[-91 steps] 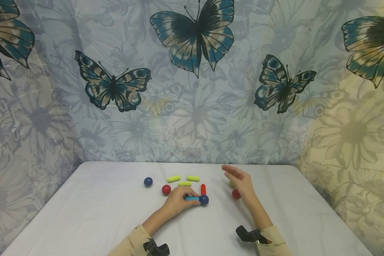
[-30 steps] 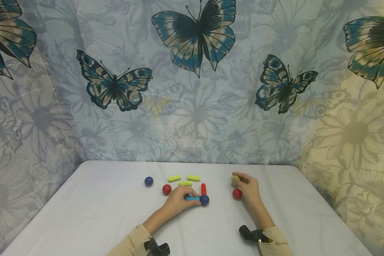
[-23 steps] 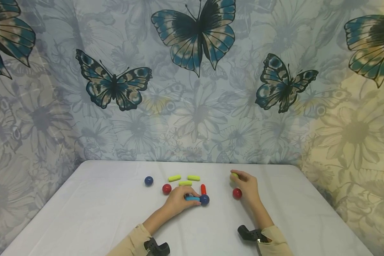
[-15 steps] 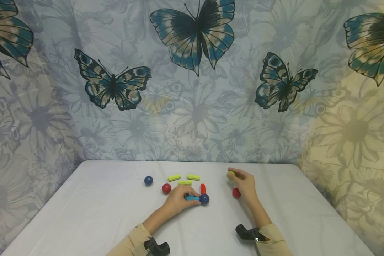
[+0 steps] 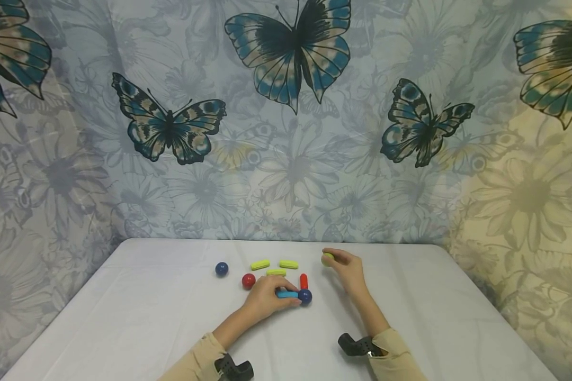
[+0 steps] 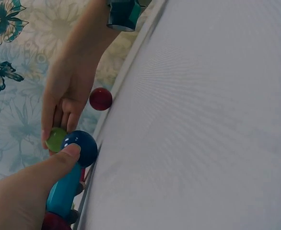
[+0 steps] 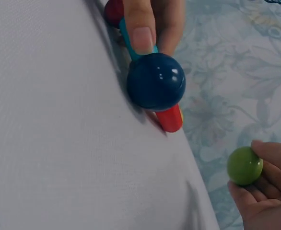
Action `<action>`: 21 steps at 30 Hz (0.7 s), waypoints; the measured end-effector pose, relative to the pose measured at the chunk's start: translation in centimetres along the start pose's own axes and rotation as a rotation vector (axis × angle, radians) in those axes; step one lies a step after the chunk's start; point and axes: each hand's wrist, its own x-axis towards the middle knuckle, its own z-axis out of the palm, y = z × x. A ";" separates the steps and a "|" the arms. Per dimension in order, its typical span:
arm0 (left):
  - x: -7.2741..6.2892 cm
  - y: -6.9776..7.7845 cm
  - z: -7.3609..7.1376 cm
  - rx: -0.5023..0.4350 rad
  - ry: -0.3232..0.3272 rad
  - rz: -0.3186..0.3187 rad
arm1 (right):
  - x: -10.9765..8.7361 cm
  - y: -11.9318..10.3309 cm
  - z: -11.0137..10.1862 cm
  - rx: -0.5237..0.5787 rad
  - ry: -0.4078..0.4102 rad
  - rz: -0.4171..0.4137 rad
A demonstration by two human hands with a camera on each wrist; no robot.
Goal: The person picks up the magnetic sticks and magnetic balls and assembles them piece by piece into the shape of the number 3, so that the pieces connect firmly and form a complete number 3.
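My left hand (image 5: pixel 267 296) grips a light blue rod (image 5: pixel 287 295), its thumb reaching onto the dark blue ball (image 5: pixel 305 296) at the rod's right end. A red rod (image 5: pixel 304 281) extends from that ball toward the back of the table; the right wrist view shows it meeting the ball (image 7: pixel 156 81). My right hand (image 5: pixel 349 269) pinches a green ball (image 5: pixel 328 259) between thumb and fingertips, to the right of the red rod. In the right wrist view the green ball (image 7: pixel 245 166) hangs away from the joined pieces.
Several yellow-green rods (image 5: pixel 288 264) lie behind my left hand. Left of them are a red ball (image 5: pixel 249 281) and a dark blue ball (image 5: pixel 221 269). Another red ball (image 6: pixel 100 98) shows in the left wrist view, hidden by my right arm from above. White cloth (image 5: pixel 124 317) covers the table.
My right hand has closed its fingers on the green ball, picked it up and carried it left, away from the right-hand red ball. The left hand keeps its hold in place.
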 end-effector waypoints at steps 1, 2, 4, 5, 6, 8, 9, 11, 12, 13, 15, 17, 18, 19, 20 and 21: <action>0.0 0.0 0.0 0.015 0.007 0.004 | 0.0 0.1 0.2 -0.005 -0.003 -0.001; 0.0 0.1 0.0 0.031 0.013 0.007 | 0.1 0.2 0.4 -0.004 -0.006 -0.002; 0.1 0.1 0.0 0.069 0.024 0.017 | 0.1 0.3 0.8 -0.016 -0.011 0.008; 0.1 0.2 0.0 0.085 0.027 0.020 | 0.1 0.3 1.0 -0.027 -0.011 0.013; 0.1 0.2 0.0 0.098 0.029 0.022 | 0.0 0.3 1.2 -0.038 -0.011 0.012; 0.1 0.2 0.0 0.116 0.033 0.034 | -0.1 0.4 1.5 -0.048 -0.015 0.012; 0.1 0.2 0.1 0.122 0.034 0.042 | -0.1 0.4 1.7 -0.051 -0.017 0.010; 0.1 0.1 0.1 0.126 0.033 0.056 | -0.2 0.3 2.0 -0.049 -0.022 0.005; 0.1 0.1 0.2 0.125 0.032 0.063 | -0.3 0.3 2.2 -0.045 -0.024 0.001; 0.1 0.0 0.2 0.125 0.030 0.068 | -0.3 0.3 2.4 -0.034 -0.026 0.005; 0.1 -0.1 0.3 0.120 0.024 0.067 | -0.3 0.3 2.7 -0.024 -0.024 0.003; 0.0 -0.1 0.3 0.111 0.019 0.066 | -0.3 0.4 2.9 -0.026 -0.022 0.004; 0.0 -0.1 0.3 0.109 0.019 0.067 | -0.2 0.5 3.0 -0.024 -0.020 0.006; 0.0 -0.1 0.3 0.109 0.020 0.071 | -0.2 0.6 3.1 -0.027 -0.020 0.007; 0.0 0.0 0.3 0.107 0.021 0.075 | -0.2 0.7 3.1 -0.035 -0.020 0.006; 0.0 0.0 0.2 0.105 0.023 0.079 | -0.1 0.8 3.2 -0.044 -0.021 0.002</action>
